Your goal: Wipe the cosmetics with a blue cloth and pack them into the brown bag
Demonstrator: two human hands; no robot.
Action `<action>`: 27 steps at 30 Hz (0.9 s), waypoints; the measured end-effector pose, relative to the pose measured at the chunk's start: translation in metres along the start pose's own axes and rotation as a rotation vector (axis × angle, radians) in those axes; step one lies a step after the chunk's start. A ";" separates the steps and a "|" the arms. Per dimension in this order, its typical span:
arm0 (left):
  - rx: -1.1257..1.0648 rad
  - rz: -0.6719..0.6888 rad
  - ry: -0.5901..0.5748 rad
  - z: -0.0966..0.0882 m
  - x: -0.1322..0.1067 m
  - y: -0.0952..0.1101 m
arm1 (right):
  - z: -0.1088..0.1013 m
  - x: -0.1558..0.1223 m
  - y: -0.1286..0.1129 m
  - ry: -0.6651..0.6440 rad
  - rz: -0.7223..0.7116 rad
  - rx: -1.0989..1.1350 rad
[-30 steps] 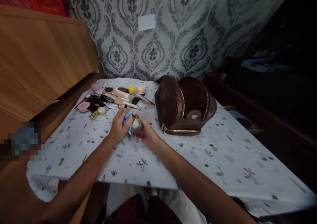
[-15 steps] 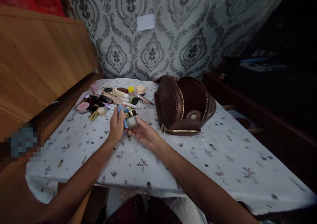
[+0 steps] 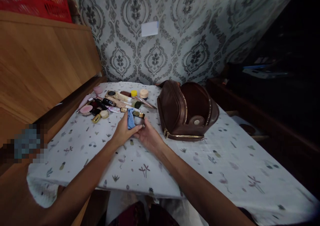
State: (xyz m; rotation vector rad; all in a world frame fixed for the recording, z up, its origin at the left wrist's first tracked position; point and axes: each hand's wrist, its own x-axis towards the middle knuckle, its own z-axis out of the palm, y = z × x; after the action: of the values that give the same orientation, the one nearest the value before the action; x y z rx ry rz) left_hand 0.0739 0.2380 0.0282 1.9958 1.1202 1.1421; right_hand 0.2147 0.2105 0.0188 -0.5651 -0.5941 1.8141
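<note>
A small jar point(image 3: 139, 120) with a gold band round its dark lid is held between both hands above the table. My right hand point(image 3: 149, 135) grips it from the right and below. Pressed against the jar's left side is a blue cloth point(image 3: 130, 119), which my left hand point(image 3: 123, 129) holds, its thumb stretched across the front of the jar. Part of the jar is hidden by the cloth and fingers. Just beyond the hands lie several cosmetics, among them a cream tube point(image 3: 123, 96), a pink round compact point(image 3: 86, 110) and a green-lidded pot point(image 3: 136, 104).
An unzipped brown leather bag point(image 3: 172, 109) stands right of the hands. The table point(image 3: 100, 166) has a patterned white cloth. A wooden cabinet point(image 3: 50, 49) with a red basket point(image 3: 37, 2) borders the left; a papered wall point(image 3: 155, 59) rises behind.
My left hand and the blue cloth have shifted slightly right, and the left thumb now lies across the jar. The jar has turned in my hands. The view has tilted up a little.
</note>
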 end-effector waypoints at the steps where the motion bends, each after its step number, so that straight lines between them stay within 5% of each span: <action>1: -0.040 -0.001 -0.027 -0.004 0.001 0.001 | 0.000 -0.001 -0.001 0.006 0.006 -0.037; 9: -0.307 -0.018 -0.178 -0.024 0.004 0.001 | -0.004 -0.003 -0.008 0.117 -0.211 -0.363; 14: -0.316 -0.039 -0.219 -0.023 0.002 -0.001 | -0.009 -0.002 -0.014 0.084 -0.219 -0.462; 27: -0.191 0.051 0.014 -0.021 0.009 -0.004 | 0.000 -0.006 -0.019 -0.033 -0.086 -0.096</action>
State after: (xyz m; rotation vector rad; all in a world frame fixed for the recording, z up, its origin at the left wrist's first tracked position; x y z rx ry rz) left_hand 0.0566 0.2488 0.0387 1.8811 0.9341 1.2417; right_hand 0.2294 0.2105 0.0316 -0.5662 -0.7199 1.7236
